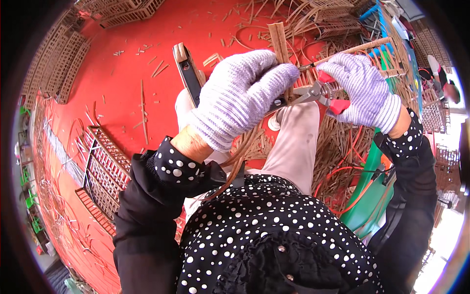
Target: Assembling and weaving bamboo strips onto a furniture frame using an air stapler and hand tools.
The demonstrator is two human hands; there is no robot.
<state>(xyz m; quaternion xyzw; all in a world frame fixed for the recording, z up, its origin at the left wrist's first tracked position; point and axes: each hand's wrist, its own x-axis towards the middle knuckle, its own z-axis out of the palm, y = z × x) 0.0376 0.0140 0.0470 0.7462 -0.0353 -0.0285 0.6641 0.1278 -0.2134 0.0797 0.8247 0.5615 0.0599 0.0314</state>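
My left hand (240, 95), in a white and lilac striped knit glove, closes round a flat brown wicker strip (279, 41) that sticks up past the thumb. Beneath this hand lies a frame piece with a black bar (188, 73) and brown wicker edging. My right hand (364, 88), gloved alike, is closed on red-handled pruning shears (316, 91) with a coiled spring between the handles. The shears' blades point left, just under my left thumb; their tips are partly hidden. Loose brown strips (240, 157) hang below my left wrist.
The red floor (117, 68) is scattered with short strip offcuts, heaped thickly (338, 157) at the right of my legs. A woven panel (105, 169) lies at left. More wicker pieces (58, 63) stand at the far left. A green plastic object (367, 196) is beneath my right forearm.
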